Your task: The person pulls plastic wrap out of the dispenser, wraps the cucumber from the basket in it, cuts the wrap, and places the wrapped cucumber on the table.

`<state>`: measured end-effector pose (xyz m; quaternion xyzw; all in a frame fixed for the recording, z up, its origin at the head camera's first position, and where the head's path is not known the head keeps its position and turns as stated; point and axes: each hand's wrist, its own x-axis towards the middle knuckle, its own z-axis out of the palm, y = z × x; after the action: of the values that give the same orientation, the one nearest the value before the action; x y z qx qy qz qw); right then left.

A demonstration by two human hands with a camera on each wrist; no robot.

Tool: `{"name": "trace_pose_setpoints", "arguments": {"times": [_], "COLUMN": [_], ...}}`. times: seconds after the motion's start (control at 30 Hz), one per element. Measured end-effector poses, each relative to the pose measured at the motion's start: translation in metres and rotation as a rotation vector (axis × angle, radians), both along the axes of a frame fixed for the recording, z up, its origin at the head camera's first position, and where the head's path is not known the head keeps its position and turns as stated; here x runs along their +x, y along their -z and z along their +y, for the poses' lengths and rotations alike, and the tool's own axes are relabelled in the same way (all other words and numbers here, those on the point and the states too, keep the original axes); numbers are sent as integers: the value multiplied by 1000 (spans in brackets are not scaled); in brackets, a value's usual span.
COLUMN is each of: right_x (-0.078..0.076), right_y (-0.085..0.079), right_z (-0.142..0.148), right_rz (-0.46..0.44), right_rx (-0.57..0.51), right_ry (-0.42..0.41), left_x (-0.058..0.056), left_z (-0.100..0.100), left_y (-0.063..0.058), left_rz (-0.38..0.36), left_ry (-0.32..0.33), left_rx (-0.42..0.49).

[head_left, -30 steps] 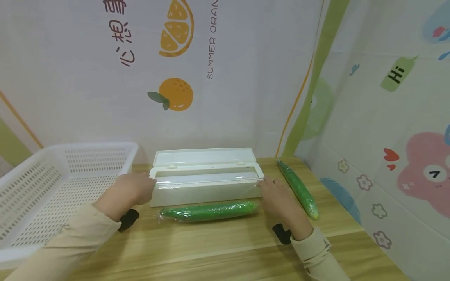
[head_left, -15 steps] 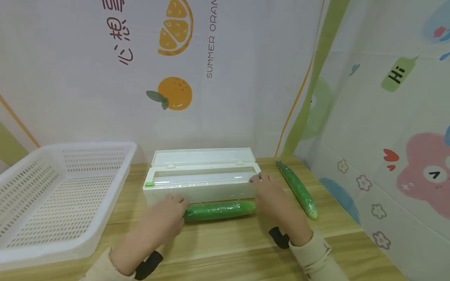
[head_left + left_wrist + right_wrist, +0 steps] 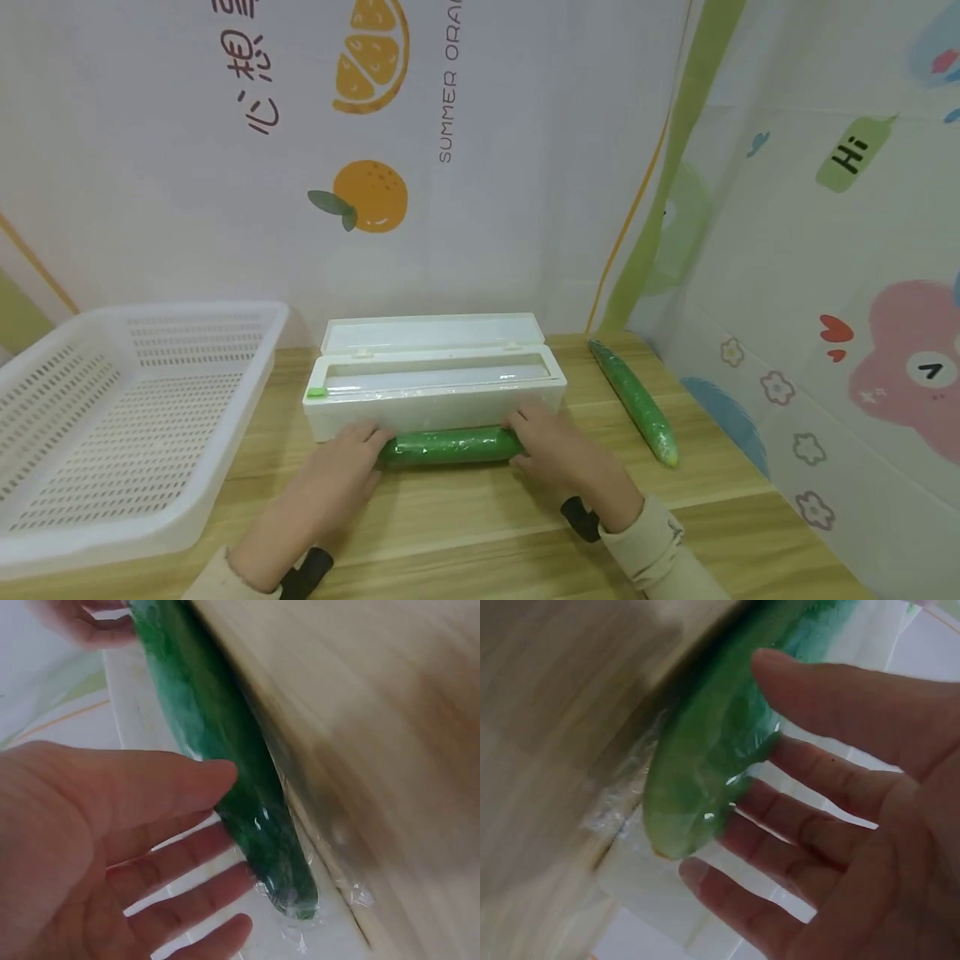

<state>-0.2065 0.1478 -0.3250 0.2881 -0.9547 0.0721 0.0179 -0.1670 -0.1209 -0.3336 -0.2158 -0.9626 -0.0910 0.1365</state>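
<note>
A cucumber in clear film (image 3: 450, 447) lies crosswise just in front of the white cling film dispenser (image 3: 435, 407). My left hand (image 3: 341, 471) holds its left end, thumb on the near side and fingers reaching behind. In the left wrist view, loose film crumples round the tip of the wrapped cucumber (image 3: 225, 742), beside the spread fingers. My right hand (image 3: 551, 450) holds the other end the same way, hiding the tip in the head view. The right wrist view shows that paler end of the cucumber (image 3: 694, 787) between thumb and fingers.
At the left stands a white perforated basket (image 3: 187, 508). A second wrapped cucumber (image 3: 636, 402) lies slanted at the right of the wooden table (image 3: 450, 533). The dispenser's lid (image 3: 435, 333) is raised at the back, and a green slider (image 3: 317, 392) sits at its left corner.
My left hand has left the dispenser's left side and come down to the cucumber's left end. My right hand has moved from the dispenser's right corner to the cucumber's right end.
</note>
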Motion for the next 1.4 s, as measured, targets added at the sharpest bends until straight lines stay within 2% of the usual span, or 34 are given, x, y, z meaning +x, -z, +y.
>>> {"name": "trace_pose_setpoints", "arguments": {"times": [0.27, 0.33, 0.57, 0.67, 0.9, 1.0, 1.23, 1.4], "right_x": [3, 4, 14, 19, 27, 28, 29, 29], "right_y": [1, 0, -6, -10, -16, -16, -16, -15], "right_z": [-3, -4, -8, -10, -15, -15, -18, -20], "right_rz": [-2, -31, -167, -180, -149, -123, -106, -119], "right_rx": [7, 12, 83, 108, 165, 161, 146, 141], "right_ry": [-2, 13, 56, 72, 124, 108, 106, 115], "left_x": [-4, -4, -2, -2, -5, -5, -4, -4], "left_z": [-7, -8, -7, -7, -10, -11, -11, -11], "left_y": [3, 3, 2, 1, -2, -3, 0, 1], "left_rz": [-71, -99, -272, -303, -388, -394, -327, -328], "left_ry": [34, 44, 56, 68, 119, 117, 107, 52], "left_rx": [42, 52, 73, 88, 119, 113, 74, 108]}}
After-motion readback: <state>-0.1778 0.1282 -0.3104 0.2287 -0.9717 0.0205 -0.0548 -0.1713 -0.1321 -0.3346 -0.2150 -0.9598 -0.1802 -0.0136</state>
